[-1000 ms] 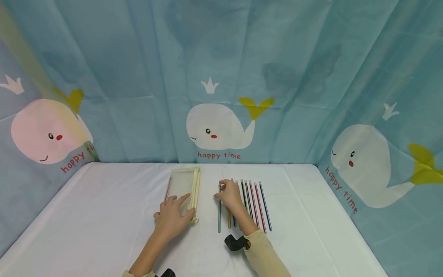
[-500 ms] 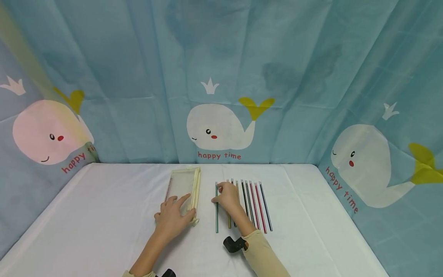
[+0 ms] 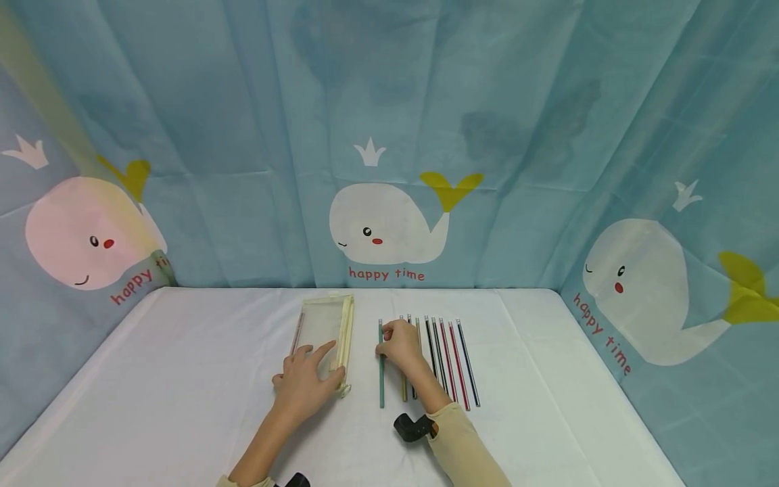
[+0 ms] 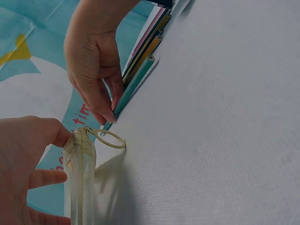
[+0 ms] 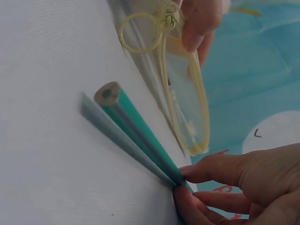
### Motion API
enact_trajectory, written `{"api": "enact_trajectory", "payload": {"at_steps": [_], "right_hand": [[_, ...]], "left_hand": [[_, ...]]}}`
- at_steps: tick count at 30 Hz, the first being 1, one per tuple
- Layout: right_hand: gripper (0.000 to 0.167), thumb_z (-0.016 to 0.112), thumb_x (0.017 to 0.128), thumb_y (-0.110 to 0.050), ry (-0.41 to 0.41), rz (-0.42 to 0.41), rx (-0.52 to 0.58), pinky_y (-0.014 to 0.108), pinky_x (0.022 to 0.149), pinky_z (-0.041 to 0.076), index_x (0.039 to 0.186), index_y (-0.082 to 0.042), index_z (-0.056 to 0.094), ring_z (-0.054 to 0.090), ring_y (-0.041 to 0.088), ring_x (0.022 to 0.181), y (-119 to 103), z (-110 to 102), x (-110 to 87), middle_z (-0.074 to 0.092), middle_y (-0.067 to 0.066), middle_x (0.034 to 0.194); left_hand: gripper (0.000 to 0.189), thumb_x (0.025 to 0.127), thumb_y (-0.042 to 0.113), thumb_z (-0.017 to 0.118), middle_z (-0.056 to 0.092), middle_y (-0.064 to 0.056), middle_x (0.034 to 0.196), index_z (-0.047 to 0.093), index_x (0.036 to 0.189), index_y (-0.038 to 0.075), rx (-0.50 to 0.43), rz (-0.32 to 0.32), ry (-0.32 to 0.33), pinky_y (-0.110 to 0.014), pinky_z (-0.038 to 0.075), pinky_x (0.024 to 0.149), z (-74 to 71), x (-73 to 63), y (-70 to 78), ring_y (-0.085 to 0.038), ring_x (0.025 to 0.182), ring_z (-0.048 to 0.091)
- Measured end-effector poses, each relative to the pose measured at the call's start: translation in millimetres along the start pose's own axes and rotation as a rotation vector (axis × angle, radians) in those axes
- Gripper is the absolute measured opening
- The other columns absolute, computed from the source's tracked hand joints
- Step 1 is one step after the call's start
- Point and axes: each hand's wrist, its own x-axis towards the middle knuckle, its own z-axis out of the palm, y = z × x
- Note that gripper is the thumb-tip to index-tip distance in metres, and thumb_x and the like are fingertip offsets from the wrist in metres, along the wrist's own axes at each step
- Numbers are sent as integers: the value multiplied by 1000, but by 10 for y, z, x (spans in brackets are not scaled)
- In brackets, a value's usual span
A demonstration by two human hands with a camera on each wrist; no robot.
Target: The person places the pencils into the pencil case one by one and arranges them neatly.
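The right hand [image 3: 400, 345], near the centre of the frame, pinched the green pencil [image 3: 381, 391] between thumb and fingertips. In the right wrist view the shadow spread away from the pencil's blunt end, so that end was probably raised slightly off the cloth. The left hand [image 3: 304, 382], lower and left of centre, lay with its fingers spread across the mesh pouch [image 3: 320, 321], thumb against the zipped edge. A round zip pull [image 5: 140, 51] hung at the pouch's end; whether the zip was undone, I could not tell.

Just right of the green pencil, partly hidden by the right hand and forearm, lay a row of other pencils [image 3: 468, 363]. Farther out came the white tablecloth [image 3: 182, 379] and, filling the upper frame, the blue whale-print curtain [image 3: 243, 223].

A likely fault was the smooth pencil pivoting or slipping, since the pinch sat away from its near end. The forearm, low over the row, could have rolled its neighbours askew. The light pouch might have skidded if the spread fingers pressed sideways.
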Motion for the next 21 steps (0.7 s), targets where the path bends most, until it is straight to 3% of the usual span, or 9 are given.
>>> {"api": "enact_trajectory", "payload": {"at_steps": [12,21], "right_hand": [[37,80,85,3,-23,30,104,27,58,57,119,13,70,65,14,63,26,-40,14,69,12,88],[35,78,87,-2,-31,24,89,29,64,57,119,11,71,67,17,72,63,-59,33,74,15,94]], "left_hand": [[56,96,39,67,51,-33,147,63,147,16,-3,-3,-8,-79,40,85,-17,-10,11,-61,132,46],[57,96,40,67,51,-33,148,62,148,16,5,-9,-13,-79,40,86,-22,-10,16,-60,133,46]]}}
